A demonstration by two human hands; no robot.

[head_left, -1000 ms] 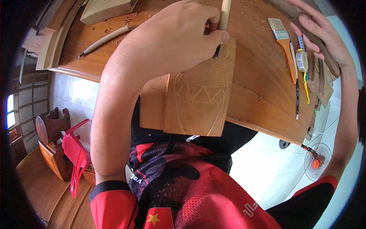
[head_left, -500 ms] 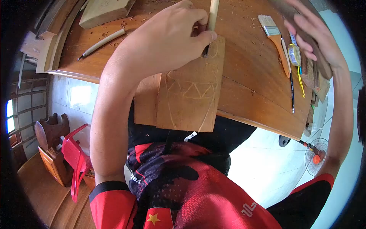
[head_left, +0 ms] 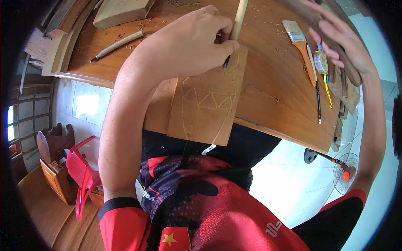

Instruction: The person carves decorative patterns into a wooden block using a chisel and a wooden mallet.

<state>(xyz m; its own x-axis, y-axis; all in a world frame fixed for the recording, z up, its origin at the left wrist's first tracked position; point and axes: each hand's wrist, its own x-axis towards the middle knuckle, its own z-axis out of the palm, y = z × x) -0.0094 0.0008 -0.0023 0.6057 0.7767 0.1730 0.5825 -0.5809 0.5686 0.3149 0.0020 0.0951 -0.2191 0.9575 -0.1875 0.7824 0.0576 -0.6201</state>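
Note:
My left hand (head_left: 188,44) is closed around a wood chisel with a pale round handle (head_left: 240,19). The chisel's dark blade tip stands on a flat wooden board (head_left: 205,119) near its far right edge. Thin carved lines, including a zigzag band, show on the board, which overhangs the near table edge. Over at the right, my right hand (head_left: 345,46) grips a dark wooden stick (head_left: 352,71), slightly blurred, raised apart from the chisel. Another chisel (head_left: 119,45) with a pale handle lies left of my left hand.
On the wooden table (head_left: 268,94) lie a paintbrush (head_left: 302,48), a pencil (head_left: 318,102) and a tape measure (head_left: 320,62) at the right. A thick wood block (head_left: 123,12) sits far left among shavings. A red chair (head_left: 81,167) and a fan (head_left: 346,172) stand below.
The dark stick and my right hand have shifted slightly. The chisel tip and board appear a little lower and to the left, partly from a small camera shift.

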